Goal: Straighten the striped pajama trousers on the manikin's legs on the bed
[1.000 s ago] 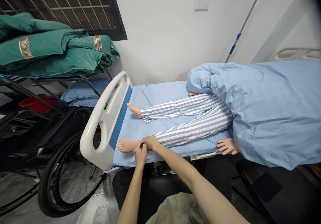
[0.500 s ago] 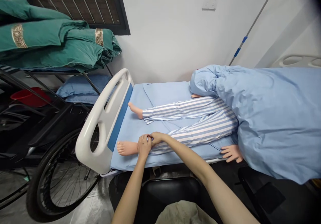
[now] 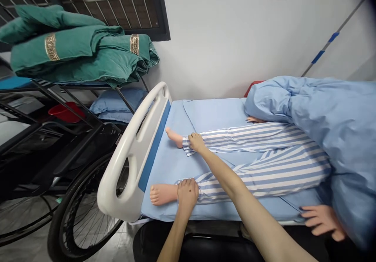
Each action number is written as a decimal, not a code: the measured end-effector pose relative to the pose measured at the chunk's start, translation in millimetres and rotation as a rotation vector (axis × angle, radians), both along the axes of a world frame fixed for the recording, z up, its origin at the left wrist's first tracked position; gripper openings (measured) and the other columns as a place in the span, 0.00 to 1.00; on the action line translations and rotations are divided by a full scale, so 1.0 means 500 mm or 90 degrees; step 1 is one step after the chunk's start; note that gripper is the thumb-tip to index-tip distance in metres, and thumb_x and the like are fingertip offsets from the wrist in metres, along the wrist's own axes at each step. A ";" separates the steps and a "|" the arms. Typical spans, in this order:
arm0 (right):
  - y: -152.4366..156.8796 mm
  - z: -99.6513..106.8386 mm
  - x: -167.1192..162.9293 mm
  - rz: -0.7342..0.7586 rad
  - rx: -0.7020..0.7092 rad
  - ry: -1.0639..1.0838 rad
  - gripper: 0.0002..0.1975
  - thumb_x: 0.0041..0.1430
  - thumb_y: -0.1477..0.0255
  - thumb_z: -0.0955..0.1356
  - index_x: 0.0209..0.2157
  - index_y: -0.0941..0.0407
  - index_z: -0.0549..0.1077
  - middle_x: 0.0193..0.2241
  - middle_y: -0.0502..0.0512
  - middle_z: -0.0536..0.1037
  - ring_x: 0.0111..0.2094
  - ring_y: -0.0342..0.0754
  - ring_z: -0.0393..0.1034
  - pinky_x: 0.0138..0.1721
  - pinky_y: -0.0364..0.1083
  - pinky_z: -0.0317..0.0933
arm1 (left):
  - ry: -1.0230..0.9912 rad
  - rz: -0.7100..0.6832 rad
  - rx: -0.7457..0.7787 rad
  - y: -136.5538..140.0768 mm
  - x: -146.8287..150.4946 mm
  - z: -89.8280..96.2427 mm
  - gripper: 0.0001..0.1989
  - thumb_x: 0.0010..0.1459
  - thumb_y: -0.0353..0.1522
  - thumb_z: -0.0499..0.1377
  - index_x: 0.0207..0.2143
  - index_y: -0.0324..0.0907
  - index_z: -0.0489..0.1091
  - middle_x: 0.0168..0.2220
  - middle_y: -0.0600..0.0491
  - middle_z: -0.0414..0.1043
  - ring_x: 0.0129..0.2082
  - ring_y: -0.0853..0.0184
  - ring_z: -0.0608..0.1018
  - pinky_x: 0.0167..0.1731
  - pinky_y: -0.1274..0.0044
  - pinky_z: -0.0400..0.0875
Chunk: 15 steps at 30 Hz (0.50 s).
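Note:
On the bed lies a manikin in blue-and-white striped trousers (image 3: 288,166), its legs apart. My left hand (image 3: 188,193) is closed over the near ankle at the trouser cuff, just beside the near foot (image 3: 163,194). Across the bed, my right hand (image 3: 196,141) is curled over the far ankle on the striped cloth, next to the far foot (image 3: 174,137). The undersides of both my hands are hidden. A rumpled light blue quilt (image 3: 329,117) covers the manikin's upper body, and one manikin hand (image 3: 324,221) sticks out at the bed's near edge.
A white footboard (image 3: 117,176) stands left of the feet. Beyond it are a wheelchair wheel (image 3: 79,215), a red basin (image 3: 67,112) and folded green cloth (image 3: 79,54) on a rack. A pole (image 3: 326,46) leans by the wall at the right.
My right hand has left its place beside my left hand and reached across to the far ankle. My left hand stays at the near ankle. The view has shifted.

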State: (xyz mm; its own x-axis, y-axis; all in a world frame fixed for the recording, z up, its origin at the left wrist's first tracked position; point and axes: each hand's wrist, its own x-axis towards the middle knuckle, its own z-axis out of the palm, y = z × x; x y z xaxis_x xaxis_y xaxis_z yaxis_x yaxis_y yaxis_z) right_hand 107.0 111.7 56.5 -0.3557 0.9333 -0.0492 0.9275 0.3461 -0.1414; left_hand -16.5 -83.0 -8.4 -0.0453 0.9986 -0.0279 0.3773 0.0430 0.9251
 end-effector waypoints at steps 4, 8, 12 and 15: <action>0.061 -0.038 -0.022 -0.003 -0.009 -0.014 0.21 0.67 0.62 0.67 0.55 0.58 0.69 0.54 0.60 0.71 0.52 0.51 0.69 0.53 0.56 0.67 | 0.065 -0.018 0.013 -0.003 -0.004 -0.010 0.05 0.49 0.27 0.63 0.27 0.46 0.73 0.34 0.43 0.72 0.46 0.48 0.73 0.58 0.59 0.57; 0.089 -0.071 -0.025 -0.007 -0.020 -0.025 0.18 0.65 0.68 0.67 0.53 0.62 0.70 0.49 0.63 0.75 0.51 0.53 0.70 0.56 0.56 0.62 | -0.044 0.075 -0.004 0.026 -0.003 -0.006 0.12 0.47 0.25 0.64 0.35 0.47 0.75 0.44 0.44 0.74 0.53 0.48 0.71 0.59 0.61 0.58; 0.070 -0.079 -0.019 0.027 -0.030 -0.030 0.21 0.57 0.72 0.70 0.53 0.60 0.70 0.49 0.66 0.76 0.53 0.57 0.70 0.55 0.54 0.59 | -0.338 0.212 -0.143 0.123 0.015 0.009 0.15 0.46 0.23 0.62 0.38 0.44 0.71 0.45 0.44 0.74 0.52 0.55 0.74 0.55 0.65 0.65; 0.030 -0.065 -0.012 0.058 -0.025 -0.029 0.22 0.56 0.69 0.70 0.52 0.59 0.71 0.49 0.65 0.76 0.52 0.57 0.70 0.54 0.53 0.59 | -0.544 0.240 -0.283 0.211 0.036 0.019 0.05 0.52 0.28 0.58 0.32 0.44 0.65 0.37 0.46 0.73 0.42 0.60 0.78 0.49 0.68 0.70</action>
